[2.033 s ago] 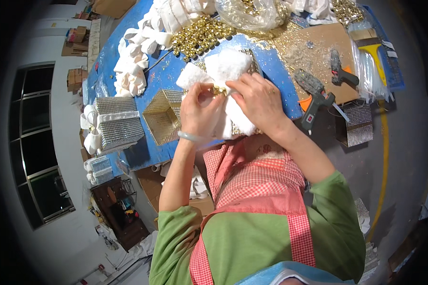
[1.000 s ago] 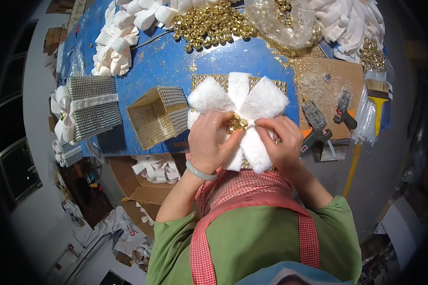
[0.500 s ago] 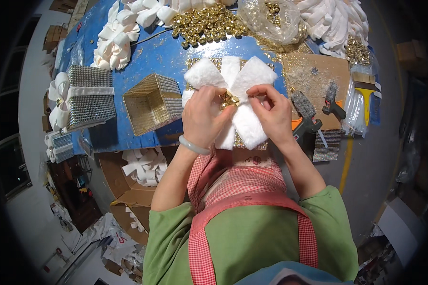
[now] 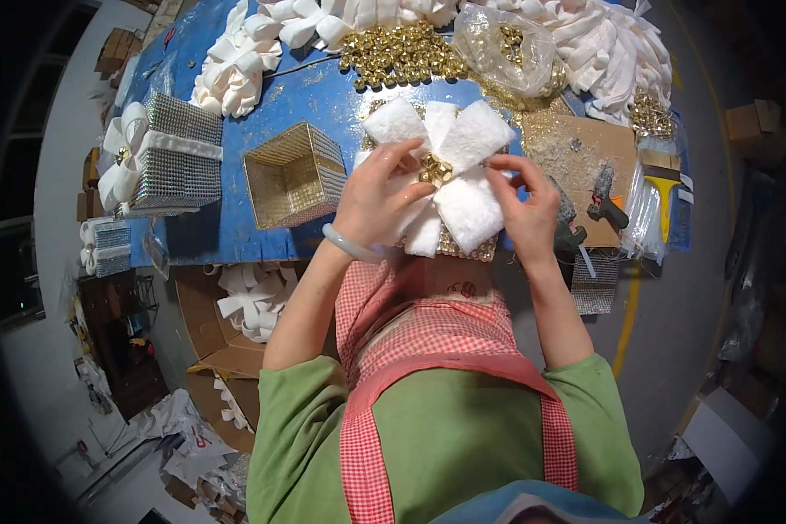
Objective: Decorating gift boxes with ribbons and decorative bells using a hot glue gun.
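A fluffy white bow (image 4: 470,214) lies over a box (image 4: 480,247) studded with rhinestones, at the table's front edge. Several gold jingle bells (image 4: 435,169) cluster at the bow's centre. My left hand (image 4: 377,194) is open at the left of the bells, thumb and forefinger apart on either side of them. Over on the right, my right hand (image 4: 530,210) is at the bow's edge between two of its loops. Its fingers are bent, with a small gap between thumb and forefinger, and I see nothing held there.
An open rhinestone box (image 4: 323,162) lies to the left, beyond it a silver box with a white bow (image 4: 179,179). Gold bells (image 4: 402,57) and white bows (image 4: 236,74) are heaped at the back. Right are glue guns (image 4: 607,205), cardboard (image 4: 585,144) and a yellow-handled brush (image 4: 664,196).
My right hand has drawn away from the bells toward the bow's right edge. My left hand's fingers have spread and come off the bells. The whole view has shifted slightly.
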A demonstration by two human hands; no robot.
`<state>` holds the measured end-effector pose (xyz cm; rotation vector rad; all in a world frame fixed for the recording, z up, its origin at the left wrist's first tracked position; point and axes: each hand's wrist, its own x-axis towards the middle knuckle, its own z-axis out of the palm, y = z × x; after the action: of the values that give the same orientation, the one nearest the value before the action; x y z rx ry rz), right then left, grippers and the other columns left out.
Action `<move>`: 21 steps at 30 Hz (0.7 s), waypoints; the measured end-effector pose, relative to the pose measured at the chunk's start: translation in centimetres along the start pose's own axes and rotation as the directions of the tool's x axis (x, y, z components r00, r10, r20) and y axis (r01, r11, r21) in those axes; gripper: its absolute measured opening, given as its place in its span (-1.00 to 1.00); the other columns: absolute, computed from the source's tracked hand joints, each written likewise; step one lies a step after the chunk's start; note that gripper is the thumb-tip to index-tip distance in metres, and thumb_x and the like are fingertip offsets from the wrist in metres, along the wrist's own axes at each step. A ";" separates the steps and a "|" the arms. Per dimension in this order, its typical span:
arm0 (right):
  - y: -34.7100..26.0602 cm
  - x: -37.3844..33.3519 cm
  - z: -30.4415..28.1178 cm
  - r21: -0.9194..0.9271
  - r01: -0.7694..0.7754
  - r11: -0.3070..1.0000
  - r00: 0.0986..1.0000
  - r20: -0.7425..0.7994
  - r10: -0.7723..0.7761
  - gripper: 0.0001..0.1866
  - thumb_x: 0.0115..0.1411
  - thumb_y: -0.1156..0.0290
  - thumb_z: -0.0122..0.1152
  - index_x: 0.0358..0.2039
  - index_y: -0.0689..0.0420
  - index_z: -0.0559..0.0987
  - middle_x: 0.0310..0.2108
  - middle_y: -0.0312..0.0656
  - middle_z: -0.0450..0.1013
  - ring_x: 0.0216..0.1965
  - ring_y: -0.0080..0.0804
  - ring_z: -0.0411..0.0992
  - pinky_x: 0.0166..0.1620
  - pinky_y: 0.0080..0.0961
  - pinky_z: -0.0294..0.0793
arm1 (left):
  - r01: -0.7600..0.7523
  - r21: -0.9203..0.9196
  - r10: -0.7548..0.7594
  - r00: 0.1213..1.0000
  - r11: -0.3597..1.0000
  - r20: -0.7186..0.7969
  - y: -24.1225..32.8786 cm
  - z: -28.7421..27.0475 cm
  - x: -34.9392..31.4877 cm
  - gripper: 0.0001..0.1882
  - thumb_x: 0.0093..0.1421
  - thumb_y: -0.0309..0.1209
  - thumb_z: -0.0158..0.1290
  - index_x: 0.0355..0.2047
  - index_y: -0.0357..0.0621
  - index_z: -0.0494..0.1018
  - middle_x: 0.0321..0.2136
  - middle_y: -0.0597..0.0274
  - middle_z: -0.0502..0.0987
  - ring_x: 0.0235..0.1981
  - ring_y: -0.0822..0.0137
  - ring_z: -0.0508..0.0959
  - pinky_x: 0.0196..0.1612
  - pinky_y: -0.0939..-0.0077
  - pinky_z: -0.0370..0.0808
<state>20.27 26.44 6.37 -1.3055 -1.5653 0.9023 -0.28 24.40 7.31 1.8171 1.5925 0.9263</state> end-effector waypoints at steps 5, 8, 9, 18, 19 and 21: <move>-1.3 0.0 -1.1 -0.179 0.096 0.979 0.993 -0.055 -0.107 -0.92 -0.06 0.50 0.27 -0.48 0.11 0.59 -0.53 -0.30 0.45 -0.58 -0.47 0.32 -0.48 -0.55 0.31 | -0.022 0.105 0.017 0.999 0.994 0.051 -0.4 -0.8 -0.2 -0.58 -0.06 -0.38 0.16 -0.12 -0.07 0.43 -0.33 0.15 0.47 -0.29 0.14 0.50 -0.21 0.36 0.44; -1.9 0.7 -0.2 -0.361 0.424 0.830 0.902 0.085 -0.424 -0.89 -0.05 0.47 0.27 -0.43 0.11 0.60 -0.51 -0.27 0.44 -0.51 -0.42 0.34 -0.42 -0.51 0.32 | -0.045 0.238 0.040 0.999 0.970 0.029 -0.5 -0.5 0.1 -0.64 -0.06 -0.37 0.15 -0.18 -0.06 0.46 -0.37 0.17 0.46 -0.32 0.13 0.49 -0.26 0.33 0.44; -2.1 0.7 0.2 -0.418 0.451 0.789 0.890 0.146 -0.431 -0.88 -0.06 0.44 0.27 -0.44 0.09 0.60 -0.51 -0.27 0.43 -0.47 -0.37 0.35 -0.38 -0.47 0.33 | -0.115 0.177 0.110 0.993 0.977 0.039 -0.6 -0.4 0.2 -0.64 -0.06 -0.37 0.15 -0.18 -0.06 0.46 -0.37 0.17 0.46 -0.32 0.13 0.49 -0.26 0.33 0.44; -3.1 0.9 2.5 -0.552 0.502 0.666 0.865 0.327 -0.380 -0.86 -0.07 0.41 0.26 -0.42 0.06 0.62 -0.50 -0.30 0.44 -0.41 -0.33 0.37 -0.30 -0.44 0.34 | -0.121 0.271 0.124 0.992 0.955 0.005 -1.4 -0.2 0.5 -0.74 -0.04 -0.36 0.15 -0.28 -0.04 0.51 -0.42 0.22 0.48 -0.42 0.21 0.51 -0.37 0.37 0.45; -2.9 0.9 2.3 -0.460 0.458 0.761 0.888 0.275 -0.369 -0.88 -0.06 0.41 0.25 -0.43 0.06 0.62 -0.50 -0.30 0.45 -0.43 -0.37 0.39 -0.32 -0.48 0.32 | -0.194 0.221 0.201 0.979 0.956 -0.012 -1.4 -0.4 0.4 -0.74 -0.04 -0.36 0.15 -0.28 -0.04 0.51 -0.42 0.22 0.48 -0.42 0.21 0.51 -0.37 0.37 0.45; -2.3 -0.2 1.3 -0.110 0.145 0.983 0.977 0.173 -0.124 -0.91 0.01 0.46 0.22 -0.44 0.15 0.62 -0.51 -0.29 0.47 -0.49 -0.55 0.39 -0.37 -0.62 0.31 | -0.011 0.028 0.012 1.000 1.000 -0.016 -1.6 -1.0 0.0 -0.76 -0.02 -0.31 0.15 -0.31 -0.06 0.50 -0.41 0.24 0.48 -0.38 0.22 0.52 -0.34 0.39 0.46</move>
<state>18.26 25.87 7.96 -1.2162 -1.8407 0.8590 -2.11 24.58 6.67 1.8438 1.6134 0.9304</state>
